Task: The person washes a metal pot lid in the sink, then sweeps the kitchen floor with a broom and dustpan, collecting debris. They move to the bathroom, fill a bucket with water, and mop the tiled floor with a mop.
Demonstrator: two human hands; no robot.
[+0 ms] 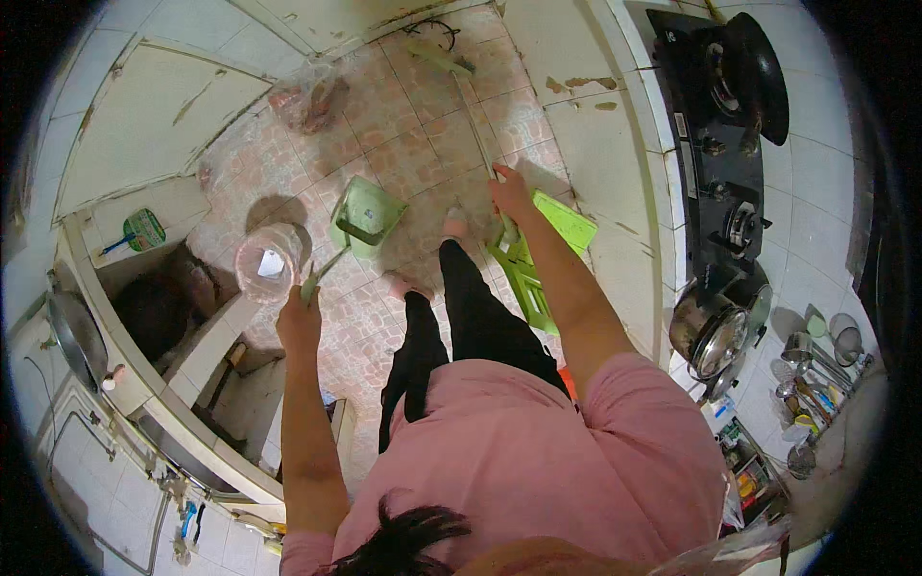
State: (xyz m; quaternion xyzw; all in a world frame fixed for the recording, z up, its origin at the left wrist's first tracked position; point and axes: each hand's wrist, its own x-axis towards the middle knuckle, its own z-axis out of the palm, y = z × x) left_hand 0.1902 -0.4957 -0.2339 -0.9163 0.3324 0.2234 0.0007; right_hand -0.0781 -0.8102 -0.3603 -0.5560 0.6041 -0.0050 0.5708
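My left hand [300, 321] is closed around the handle of a light green long-handled dustpan [371, 212]. The pan part hangs over or rests on the tiled floor [403, 144]; which one I cannot tell. In my right hand [510, 191] is the long pole of a broom [472, 119]. Its pale green head [436, 59] lies at the far end of the floor, beside a dark wiry bundle [432, 32]. Just left of the dustpan stands a round bin [248, 277] lined with a clear bag, with a white piece inside.
A bright green plastic stool [565, 223] stands by my right forearm. Near the far left cabinet lies a clear plastic bag [310, 101] with reddish contents. Along the right run a black gas stove [709, 158], a wok [760, 79] and a lidded pot [709, 331]. A tiled counter edge [162, 403] borders the left.
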